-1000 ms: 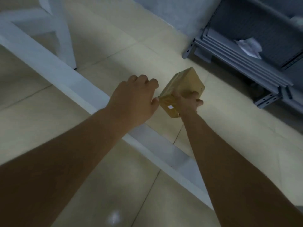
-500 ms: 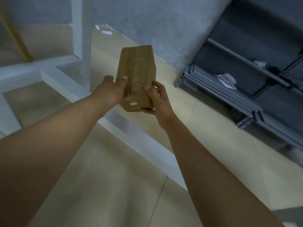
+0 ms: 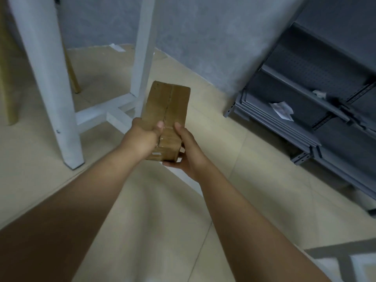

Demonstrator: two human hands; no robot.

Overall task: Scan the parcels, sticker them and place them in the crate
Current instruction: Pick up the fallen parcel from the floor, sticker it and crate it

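Both hands grip the parcel [image 3: 166, 110] at its near end, left hand [image 3: 142, 137] thumb on top, right hand [image 3: 187, 151] cupping beneath, its long axis pointing away over the floor [image 3: 213, 139], no crate in view

Beige tiled floor [image 3: 142, 231], crossed by thin grout lines. Planted on it at left: white metal frame legs [image 3: 53, 94] joined by a low crossbar [image 3: 97, 115], plus a yellowish wooden leg [image 3: 72, 78] behind. Near the wall, a scrap of white paper [image 3: 117, 47] on the tiles. At right, stood on the floor, a grey metal shelf unit [image 3: 305, 123], crumpled white paper [image 3: 281, 107] on its low shelf.
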